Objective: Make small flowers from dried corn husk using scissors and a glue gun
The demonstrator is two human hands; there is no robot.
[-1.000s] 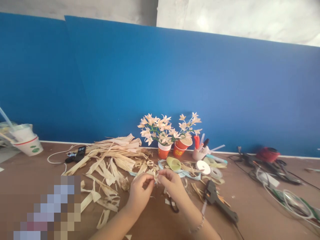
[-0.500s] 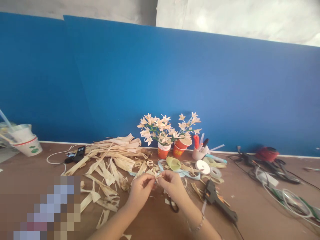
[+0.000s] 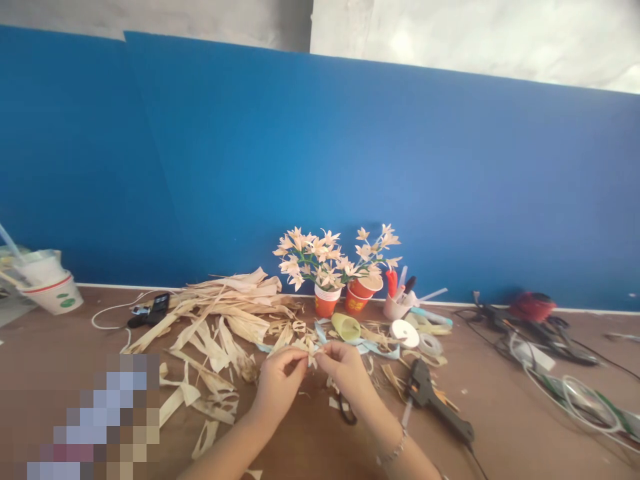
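Observation:
Between my two hands is a small pale husk flower (image 3: 311,353). My left hand (image 3: 283,380) pinches it from the left with thumb and forefinger. From the right, my right hand (image 3: 343,370) closes its fingertips on the flower's other side. Pale husk flowers (image 3: 313,253) on green stems stand in a red and white paper cup (image 3: 326,301) behind the hands. More blossoms rise by a second stack of red cups (image 3: 357,298). A yellow-green cup (image 3: 346,327) lies on its side just beyond my right hand.
Dried husks (image 3: 235,307) heap at the left. A glue gun (image 3: 435,400) lies right of my right hand, near a white roll (image 3: 404,333) and a cup of tools (image 3: 397,305). Cables (image 3: 565,393) spread far right; a white bucket (image 3: 55,293) stands far left.
My hands stay almost in place, with the fingertips shifting slightly around the small flower. The whole view has moved a little.

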